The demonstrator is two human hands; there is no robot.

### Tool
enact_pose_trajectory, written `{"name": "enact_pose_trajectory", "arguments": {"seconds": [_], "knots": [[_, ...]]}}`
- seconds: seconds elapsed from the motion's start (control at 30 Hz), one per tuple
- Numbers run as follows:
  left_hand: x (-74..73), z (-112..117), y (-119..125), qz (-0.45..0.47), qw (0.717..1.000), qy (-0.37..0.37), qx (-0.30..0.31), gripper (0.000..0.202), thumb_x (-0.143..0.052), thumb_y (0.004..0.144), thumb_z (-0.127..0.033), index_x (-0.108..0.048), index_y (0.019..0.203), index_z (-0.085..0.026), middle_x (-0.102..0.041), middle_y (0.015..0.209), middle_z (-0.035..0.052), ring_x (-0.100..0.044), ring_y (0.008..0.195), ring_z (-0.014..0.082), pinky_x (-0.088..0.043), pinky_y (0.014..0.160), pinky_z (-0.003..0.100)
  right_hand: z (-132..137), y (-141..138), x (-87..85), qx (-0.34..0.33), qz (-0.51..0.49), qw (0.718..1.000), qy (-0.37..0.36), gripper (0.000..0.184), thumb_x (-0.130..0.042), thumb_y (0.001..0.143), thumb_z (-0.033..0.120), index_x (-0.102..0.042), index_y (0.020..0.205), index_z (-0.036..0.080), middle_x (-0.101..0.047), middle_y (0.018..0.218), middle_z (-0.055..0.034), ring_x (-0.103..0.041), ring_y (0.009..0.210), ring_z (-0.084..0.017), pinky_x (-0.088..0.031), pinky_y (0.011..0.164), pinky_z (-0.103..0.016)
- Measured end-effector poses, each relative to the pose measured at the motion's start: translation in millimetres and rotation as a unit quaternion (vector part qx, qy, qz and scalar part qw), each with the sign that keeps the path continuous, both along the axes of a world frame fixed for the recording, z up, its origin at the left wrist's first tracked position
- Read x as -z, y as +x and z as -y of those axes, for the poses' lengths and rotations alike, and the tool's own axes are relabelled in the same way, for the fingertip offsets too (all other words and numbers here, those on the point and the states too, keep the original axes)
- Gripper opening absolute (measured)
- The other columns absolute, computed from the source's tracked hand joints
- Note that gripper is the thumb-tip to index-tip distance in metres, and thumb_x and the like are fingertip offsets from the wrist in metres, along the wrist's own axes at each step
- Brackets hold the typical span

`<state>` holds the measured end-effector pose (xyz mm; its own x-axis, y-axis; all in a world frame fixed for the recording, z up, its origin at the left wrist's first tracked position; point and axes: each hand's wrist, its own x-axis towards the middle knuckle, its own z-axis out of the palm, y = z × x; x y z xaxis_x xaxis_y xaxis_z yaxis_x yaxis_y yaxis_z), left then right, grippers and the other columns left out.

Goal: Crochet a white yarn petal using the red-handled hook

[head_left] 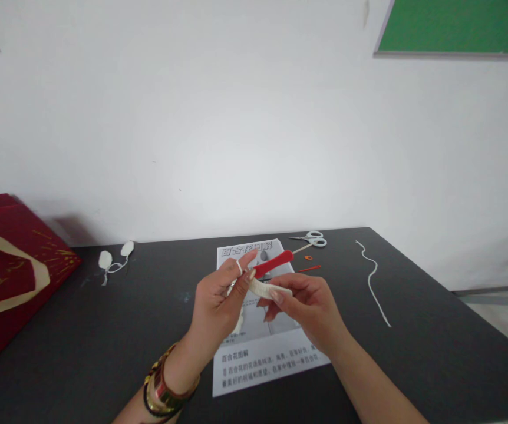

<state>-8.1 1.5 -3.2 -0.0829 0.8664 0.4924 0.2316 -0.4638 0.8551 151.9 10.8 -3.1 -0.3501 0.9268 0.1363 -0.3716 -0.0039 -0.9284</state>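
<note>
My left hand [218, 291] is closed, pinching the left end of a narrow white crochet piece [260, 288] between thumb and fingers. White yarn [238, 267] loops round one of its raised fingers. A crochet hook [275, 263] with a red handle is in the left hand's grip too, its handle slanting up to the right; the hook's tip is mostly hidden by the fingers. Further right, my right hand [309, 300] pinches the other end of the crochet piece with thumb and fingertips. Both hands are above a printed pattern sheet [271, 368].
Scissors [316, 238], an orange stitch marker [309, 257] and a red needle [310, 268] lie behind the hands. A loose white yarn piece [372, 277] is at right. Two white crochet petals [105, 259] lie at left near a red gift bag [10, 277]. A wall [254, 135] rises behind the black table [157, 324].
</note>
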Motion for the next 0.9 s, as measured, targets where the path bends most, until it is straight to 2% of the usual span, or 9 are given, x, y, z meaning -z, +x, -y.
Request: {"name": "enact_pose_trajectory", "arguments": {"seconds": [0.17,0.57,0.73,0.9], "knots": [[0.2,-0.2,0.1,-0.016,1.000,0.009,-0.001,0.034,-0.060,0.082,-0.023,-0.065,0.116,-0.022,-0.065,0.075,0.0017,-0.054,0.065,0.0121,-0.045,0.061,0.021,-0.2,0.0,-0.6,0.006,0.012,1.000,-0.005,0.017,-0.075,0.069,0.029,-0.072,0.077,0.014,-0.073,0.065,-0.0044,-0.065,0.049,-0.014,-0.057,0.052,-0.028],[1.2,-0.3,2.5,0.062,0.996,-0.062,0.028,0.034,-0.061,0.081,-0.028,-0.067,0.113,-0.020,-0.063,0.072,0.0008,-0.051,0.065,0.0115,-0.046,0.060,0.021,-1.4,1.6,2.3,0.003,-0.004,1.000,-0.006,0.014,-0.074,0.070,0.027,-0.071,0.077,0.015,-0.073,0.065,-0.0043,-0.066,0.049,-0.014,-0.056,0.050,-0.026],[1.7,-0.8,2.7,0.088,0.992,-0.082,0.032,0.034,-0.063,0.080,-0.029,-0.068,0.112,-0.020,-0.065,0.074,0.0016,-0.051,0.066,0.0116,-0.045,0.061,0.021,-0.9,2.4,2.3,0.002,-0.013,1.000,-0.013,0.014,-0.074,0.070,0.027,-0.069,0.072,0.014,-0.073,0.061,-0.0039,-0.065,0.046,-0.013,-0.055,0.048,-0.024],[3.7,-1.8,2.0,0.108,0.988,-0.100,0.036,0.034,-0.064,0.079,-0.030,-0.067,0.113,-0.023,-0.068,0.076,0.0003,-0.051,0.065,0.0104,-0.045,0.062,0.020,-0.6,2.9,3.9,-0.004,-0.024,1.000,-0.012,0.013,-0.074,0.071,0.026,-0.069,0.071,0.014,-0.072,0.060,-0.0035,-0.064,0.046,-0.012,-0.054,0.048,-0.023]]}}
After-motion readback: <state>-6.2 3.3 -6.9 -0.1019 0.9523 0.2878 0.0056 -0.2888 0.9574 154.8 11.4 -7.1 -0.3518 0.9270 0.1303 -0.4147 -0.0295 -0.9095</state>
